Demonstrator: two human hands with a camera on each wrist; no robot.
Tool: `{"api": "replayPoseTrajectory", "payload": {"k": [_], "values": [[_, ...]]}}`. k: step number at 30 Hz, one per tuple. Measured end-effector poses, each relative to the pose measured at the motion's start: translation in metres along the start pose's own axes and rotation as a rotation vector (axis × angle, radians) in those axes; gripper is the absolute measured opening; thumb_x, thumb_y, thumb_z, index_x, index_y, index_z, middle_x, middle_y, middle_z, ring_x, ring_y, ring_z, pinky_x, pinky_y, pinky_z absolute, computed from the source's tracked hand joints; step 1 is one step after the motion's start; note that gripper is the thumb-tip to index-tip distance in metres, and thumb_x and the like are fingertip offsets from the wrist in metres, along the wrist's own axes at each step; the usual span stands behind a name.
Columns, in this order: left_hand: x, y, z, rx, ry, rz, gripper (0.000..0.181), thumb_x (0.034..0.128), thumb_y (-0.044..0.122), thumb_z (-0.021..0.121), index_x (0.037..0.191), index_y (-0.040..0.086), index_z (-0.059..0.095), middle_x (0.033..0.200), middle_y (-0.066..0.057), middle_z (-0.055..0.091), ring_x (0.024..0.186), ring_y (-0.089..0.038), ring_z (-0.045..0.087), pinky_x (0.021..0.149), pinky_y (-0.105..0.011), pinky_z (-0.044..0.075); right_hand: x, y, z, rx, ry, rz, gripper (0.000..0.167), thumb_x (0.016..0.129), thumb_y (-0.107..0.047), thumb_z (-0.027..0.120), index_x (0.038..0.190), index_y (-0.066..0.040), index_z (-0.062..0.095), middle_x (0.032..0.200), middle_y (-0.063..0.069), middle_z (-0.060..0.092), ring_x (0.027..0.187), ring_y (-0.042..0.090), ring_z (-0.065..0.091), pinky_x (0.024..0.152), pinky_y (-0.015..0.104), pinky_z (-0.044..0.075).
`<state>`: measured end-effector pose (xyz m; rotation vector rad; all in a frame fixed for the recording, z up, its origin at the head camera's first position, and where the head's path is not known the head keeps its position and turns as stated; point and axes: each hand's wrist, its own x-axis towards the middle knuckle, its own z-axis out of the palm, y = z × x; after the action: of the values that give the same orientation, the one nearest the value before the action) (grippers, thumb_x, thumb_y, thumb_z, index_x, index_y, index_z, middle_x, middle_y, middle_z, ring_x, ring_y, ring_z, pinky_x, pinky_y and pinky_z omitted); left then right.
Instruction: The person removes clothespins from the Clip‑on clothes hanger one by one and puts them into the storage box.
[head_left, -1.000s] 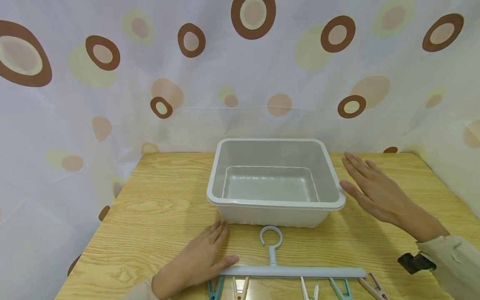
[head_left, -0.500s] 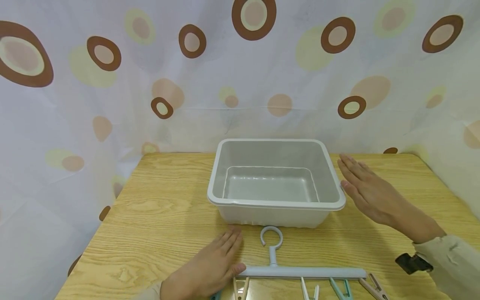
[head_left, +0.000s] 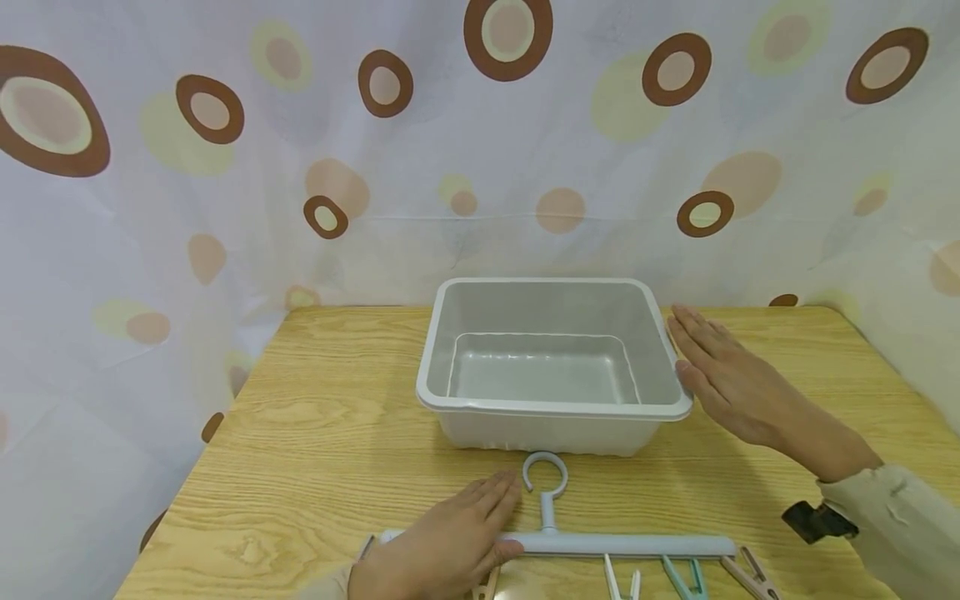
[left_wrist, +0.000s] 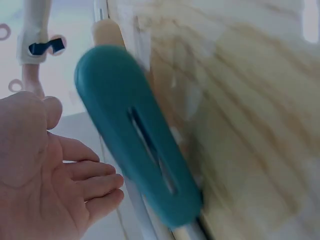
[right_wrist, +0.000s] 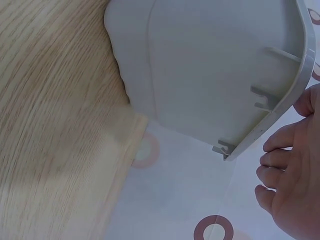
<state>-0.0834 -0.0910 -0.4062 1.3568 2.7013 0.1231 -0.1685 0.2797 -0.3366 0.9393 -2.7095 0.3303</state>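
A pale grey plastic basin [head_left: 555, 429] stands upright on the wooden table. My right hand [head_left: 738, 392] is beside the basin's right rim, its fingers straight. In the right wrist view, the thumb of that hand [right_wrist: 295, 165] lies close to the rim; whether it touches, I cannot tell. In front of the basin lies a light blue clip hanger [head_left: 622, 545] with a ring-shaped hook. Over the left part of its bar is my left hand [head_left: 446, 537], fingers extended and holding nothing. A teal clothespin [left_wrist: 135, 135] on the hanger looms beside the left palm in the left wrist view.
More clothespins hang along the bar: a white clothespin [head_left: 621, 579], a second teal one [head_left: 684, 579] and a brownish one [head_left: 752, 575]. The table [head_left: 300, 433] ends at a patterned cloth backdrop [head_left: 465, 158] behind and at both sides.
My left hand has slid to the right along the hanger, uncovering the bar's left end. My right hand has shifted slightly left, nearer the basin's rim. Basin and hanger stay put.
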Motion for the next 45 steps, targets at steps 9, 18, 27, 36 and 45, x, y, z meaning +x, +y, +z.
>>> {"api": "replayPoseTrajectory", "payload": {"k": [9, 18, 27, 36, 45], "values": [[0.013, 0.012, 0.007, 0.152, 0.045, 0.059, 0.052, 0.1024, 0.041, 0.041, 0.135, 0.001, 0.052, 0.135, -0.009, 0.055, 0.125, -0.020, 0.052, 0.102, -0.029, 0.041, 0.002, -0.002, 0.002, -0.030, -0.012, -0.040, 0.054, 0.104, -0.017, 0.035, 0.148, 0.010, 0.019, 0.158, 0.020, 0.008, 0.147, 0.024, 0.003, 0.114, 0.022, -0.005], [0.021, 0.018, 0.011, 0.204, 0.117, 0.095, 0.030, 0.0966, 0.034, 0.058, 0.112, 0.009, 0.066, 0.111, 0.001, 0.064, 0.103, -0.010, 0.059, 0.087, -0.020, 0.047, 0.006, -0.006, 0.001, 0.002, -0.066, -0.035, 0.054, 0.104, -0.018, 0.036, 0.147, 0.011, 0.020, 0.156, 0.026, 0.013, 0.147, 0.029, 0.007, 0.114, 0.022, -0.004], [0.025, 0.022, 0.011, 0.234, 0.150, 0.095, 0.023, 0.0912, 0.032, 0.066, 0.100, 0.012, 0.069, 0.099, 0.003, 0.063, 0.094, -0.009, 0.059, 0.080, -0.017, 0.048, 0.010, -0.011, -0.001, 0.020, -0.112, 0.023, 0.055, 0.105, -0.022, 0.035, 0.147, 0.011, 0.020, 0.156, 0.027, 0.014, 0.146, 0.034, 0.010, 0.115, 0.024, -0.004], [0.027, 0.024, 0.012, 0.199, 0.140, 0.091, 0.014, 0.0886, 0.025, 0.070, 0.092, 0.012, 0.066, 0.085, 0.005, 0.056, 0.075, -0.003, 0.049, 0.063, -0.012, 0.042, 0.010, -0.012, 0.000, 0.028, -0.127, 0.055, 0.057, 0.105, -0.022, 0.036, 0.147, 0.012, 0.018, 0.156, 0.029, 0.011, 0.145, 0.037, 0.008, 0.117, 0.033, 0.001], [0.024, 0.025, 0.008, 0.055, 0.091, -0.033, 0.011, 0.0855, 0.012, 0.071, 0.090, 0.009, 0.061, 0.078, 0.003, 0.059, 0.071, -0.004, 0.054, 0.055, -0.015, 0.043, 0.011, -0.012, 0.000, 0.047, -0.145, 0.060, 0.057, 0.105, -0.021, 0.036, 0.148, 0.012, 0.016, 0.156, 0.029, 0.009, 0.145, 0.038, 0.007, 0.117, 0.035, 0.001]]}}
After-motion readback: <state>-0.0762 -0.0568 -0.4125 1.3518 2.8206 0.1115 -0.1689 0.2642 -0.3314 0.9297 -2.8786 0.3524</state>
